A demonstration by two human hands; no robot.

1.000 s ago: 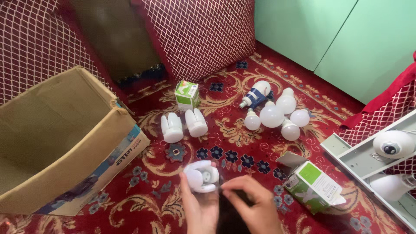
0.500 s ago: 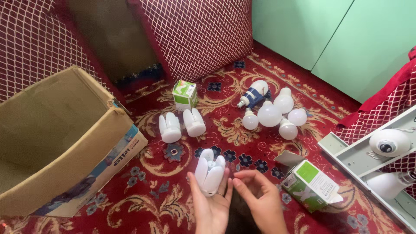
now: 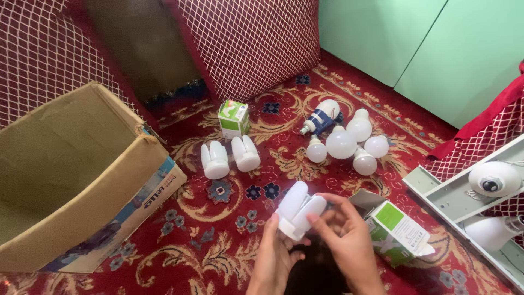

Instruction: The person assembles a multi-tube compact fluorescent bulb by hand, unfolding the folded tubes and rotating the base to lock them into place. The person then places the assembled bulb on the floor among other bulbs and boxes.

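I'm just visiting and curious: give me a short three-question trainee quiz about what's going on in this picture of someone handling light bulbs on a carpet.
1. True or false: both the left hand and the right hand touch the white folding-blade bulb.
2. Which lies just right of the hands: (a) a blue mug, (b) an opened green-and-white carton, (c) a book?
3. How many similar folding-blade bulbs lie on the red carpet near the big cardboard box?

Key: 1 true; 2 b; 3 two.
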